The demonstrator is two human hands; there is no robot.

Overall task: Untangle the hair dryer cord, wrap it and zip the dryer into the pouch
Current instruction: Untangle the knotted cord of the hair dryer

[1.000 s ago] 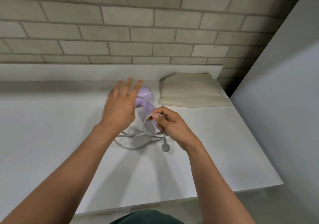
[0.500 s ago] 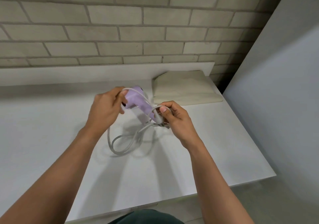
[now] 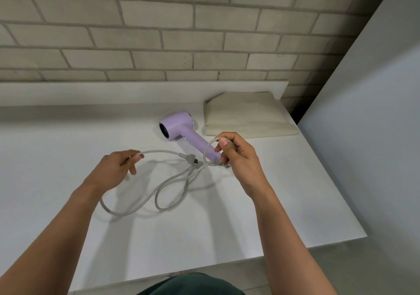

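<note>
A lilac hair dryer lies on the white table, nozzle to the left, handle pointing at my right hand. That hand pinches a loop of the grey cord at the handle's end. My left hand grips the cord a short way behind the plug, which points right toward the handle. The cord's slack sags in two loops onto the table between my hands. A flat beige pouch lies behind the dryer to the right.
A brick wall and a low white ledge run along the back. A grey panel stands close on the right, past the table's right edge. The table's front edge is near my body.
My left hand left the dryer's head and pulled the plug end of the cord out to the left. The dryer now lies uncovered. My right hand kept hold of its loop.
</note>
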